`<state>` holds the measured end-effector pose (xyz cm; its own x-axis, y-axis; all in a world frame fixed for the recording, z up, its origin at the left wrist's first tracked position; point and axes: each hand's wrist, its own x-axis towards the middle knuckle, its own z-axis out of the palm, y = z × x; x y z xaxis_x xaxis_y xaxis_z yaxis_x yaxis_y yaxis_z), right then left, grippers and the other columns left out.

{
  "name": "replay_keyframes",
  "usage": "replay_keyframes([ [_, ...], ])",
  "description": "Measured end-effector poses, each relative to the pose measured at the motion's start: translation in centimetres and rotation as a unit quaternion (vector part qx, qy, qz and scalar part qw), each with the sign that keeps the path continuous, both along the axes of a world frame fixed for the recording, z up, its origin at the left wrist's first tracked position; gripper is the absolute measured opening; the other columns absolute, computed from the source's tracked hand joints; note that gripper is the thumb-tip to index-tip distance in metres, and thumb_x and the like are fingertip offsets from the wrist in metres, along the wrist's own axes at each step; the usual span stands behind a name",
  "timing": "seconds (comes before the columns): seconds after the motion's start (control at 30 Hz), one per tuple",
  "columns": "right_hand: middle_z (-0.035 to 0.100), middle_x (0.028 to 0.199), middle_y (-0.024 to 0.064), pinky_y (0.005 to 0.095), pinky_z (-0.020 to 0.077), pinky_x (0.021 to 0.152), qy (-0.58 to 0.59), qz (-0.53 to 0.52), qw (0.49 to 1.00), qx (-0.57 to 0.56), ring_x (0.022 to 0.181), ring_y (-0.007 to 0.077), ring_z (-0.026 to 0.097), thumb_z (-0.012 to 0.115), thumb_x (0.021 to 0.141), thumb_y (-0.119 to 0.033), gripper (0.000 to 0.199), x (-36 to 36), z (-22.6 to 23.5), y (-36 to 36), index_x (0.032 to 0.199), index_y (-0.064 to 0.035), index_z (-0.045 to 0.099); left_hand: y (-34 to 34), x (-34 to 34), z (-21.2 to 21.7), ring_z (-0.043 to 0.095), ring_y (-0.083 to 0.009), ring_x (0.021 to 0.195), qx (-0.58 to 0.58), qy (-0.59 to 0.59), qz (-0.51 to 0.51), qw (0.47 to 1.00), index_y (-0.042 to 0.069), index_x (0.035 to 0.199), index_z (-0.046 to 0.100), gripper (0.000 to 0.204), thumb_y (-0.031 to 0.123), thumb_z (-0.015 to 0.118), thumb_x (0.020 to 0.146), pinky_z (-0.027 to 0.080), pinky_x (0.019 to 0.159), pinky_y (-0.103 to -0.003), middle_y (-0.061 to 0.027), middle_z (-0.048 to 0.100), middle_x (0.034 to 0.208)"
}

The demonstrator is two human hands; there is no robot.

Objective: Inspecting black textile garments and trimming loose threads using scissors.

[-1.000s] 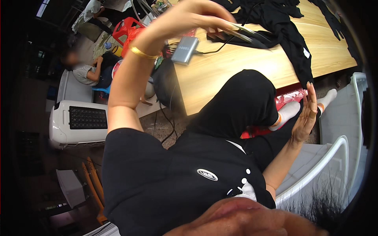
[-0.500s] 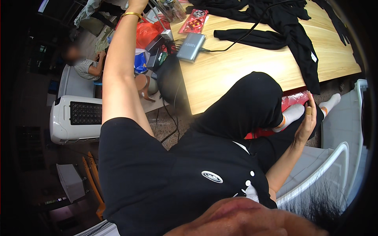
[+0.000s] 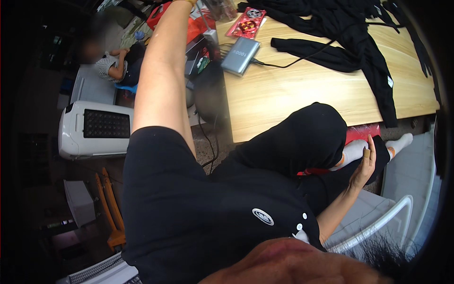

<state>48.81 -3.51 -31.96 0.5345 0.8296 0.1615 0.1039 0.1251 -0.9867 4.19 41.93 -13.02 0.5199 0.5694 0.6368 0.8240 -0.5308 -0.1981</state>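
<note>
My left arm reaches up past the top edge, where a gold bracelet [image 3: 189, 1] shows at the wrist; the hand itself is out of frame. My right hand [image 3: 363, 168] is open, fingers straight and close together, a tan band round one of them. It is beside my dark-trousered leg, near a foot in a white sock [image 3: 353, 150], and holds nothing I can see. A grey power box [image 3: 241, 56] with a black cable lies on the wooden table [image 3: 293, 90]. Black garments [image 3: 340, 28] spread over the far side of the table.
A red flat package [image 3: 247, 22] lies behind the power box. Red bags [image 3: 193, 29] and cables crowd the table's left. A white cooler-like machine [image 3: 97, 130] and a seated person [image 3: 111, 66] are farther left. White curved rails [image 3: 402, 213] stand at right.
The view has shifted, so the table and machine sit differently in it. My left hand, partly seen at the top edge before, has left the picture. My right hand remains open beside my leg.
</note>
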Motion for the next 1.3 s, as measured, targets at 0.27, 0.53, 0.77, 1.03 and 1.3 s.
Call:
replay_keyframes([
  [0.27, 0.051, 0.134, 0.0151, 0.0322, 0.0245, 0.109, 0.043, -0.009, 0.999, -0.032, 0.126, 0.0195, 0.043, 0.049, 0.095, -0.013, 0.041, 0.4, -2.2, -0.4, 0.131, 0.0067, 0.048, 3.5, 0.4, -1.6, 0.064, -0.0399, 0.087, -0.076, 0.084, 0.070, 0.991, 0.001, 0.083, 0.069, 0.014, 0.014, 0.065, 0.079, 0.052, 0.074, -0.045, -0.0247, 0.064, 0.090],
  [0.53, 0.053, 0.132, 0.0163, 0.0320, 0.0253, 0.110, 0.023, -0.016, 0.998, -0.051, 0.126, 0.0210, 0.046, 0.050, 0.095, -0.013, 0.040, 0.3, -3.4, -0.1, 0.130, 0.0066, 0.049, 5.0, 0.6, -2.7, 0.064, -0.0373, 0.090, -0.089, 0.042, 0.106, 0.989, 0.002, 0.079, 0.070, 0.012, 0.010, 0.060, 0.078, 0.049, 0.082, -0.044, -0.0218, 0.066, 0.087],
  [0.77, 0.053, 0.132, 0.0168, 0.0320, 0.0265, 0.109, 0.035, -0.028, 0.997, -0.055, 0.125, 0.0208, 0.046, 0.050, 0.095, -0.012, 0.040, 0.9, -3.8, -0.3, 0.130, 0.0067, 0.049, 4.9, 0.7, -2.8, 0.065, -0.0356, 0.090, -0.099, 0.041, 0.139, 0.984, 0.004, 0.081, 0.072, 0.014, 0.012, 0.061, 0.078, 0.047, 0.084, -0.042, -0.0208, 0.067, 0.089],
  [1.03, 0.053, 0.132, 0.0165, 0.0319, 0.0285, 0.108, 0.022, -0.063, 0.996, -0.059, 0.124, 0.0212, 0.047, 0.051, 0.095, -0.011, 0.039, 1.9, -3.5, -1.5, 0.130, 0.0063, 0.050, 0.4, 7.2, 0.6, 0.061, -0.0369, 0.098, -0.291, -0.012, 0.203, 0.935, 0.004, 0.091, 0.069, 0.018, 0.015, 0.061, 0.079, 0.048, 0.087, -0.043, -0.0208, 0.063, 0.103],
  [1.3, 0.054, 0.130, 0.0130, 0.0313, 0.0323, 0.104, 0.023, -0.052, 0.997, -0.045, 0.119, 0.0195, 0.049, 0.056, 0.092, -0.012, 0.039, 0.8, -3.3, -0.5, 0.127, 0.0035, 0.053, 1.2, -0.3, -4.1, 0.047, -0.0361, 0.120, -0.070, -0.030, 0.078, 0.994, 0.007, 0.124, 0.051, 0.044, 0.010, 0.052, 0.080, 0.042, 0.099, -0.043, -0.0186, 0.046, 0.135],
])
